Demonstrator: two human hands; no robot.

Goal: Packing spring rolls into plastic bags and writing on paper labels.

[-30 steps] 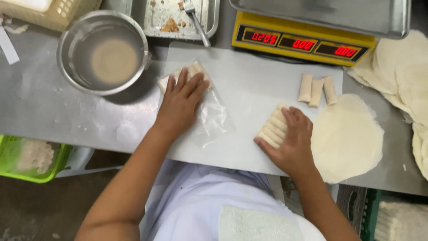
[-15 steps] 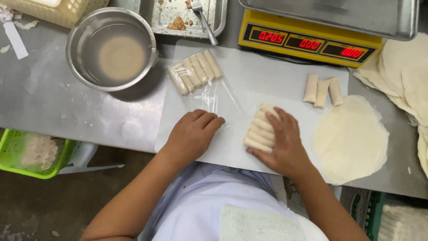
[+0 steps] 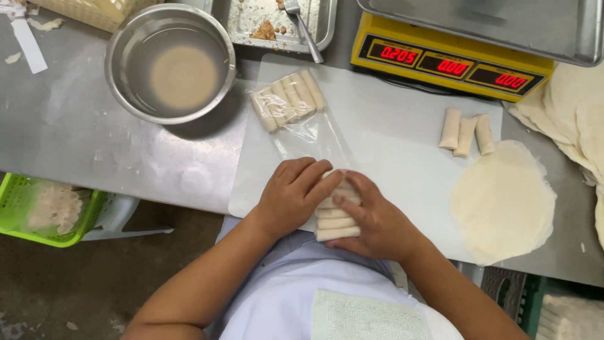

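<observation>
Row of pale cylindrical pastry rolls (image 3: 336, 221), stacked side by side at near edge of white rectangular cutting board (image 3: 390, 145), just before torso. Left hand (image 3: 290, 196) and right hand (image 3: 372, 220) cupped around row from either side, fingers curled, pressing rolls together. Behind: clear plastic bag of 5 rolls (image 3: 288, 101). To right: 3 loose rolls (image 3: 466, 131); round thin wrapper sheet (image 3: 502, 200). Beyond: shallow steel bowl of liquid (image 3: 170, 63), yellow digital scale (image 3: 450, 63).
</observation>
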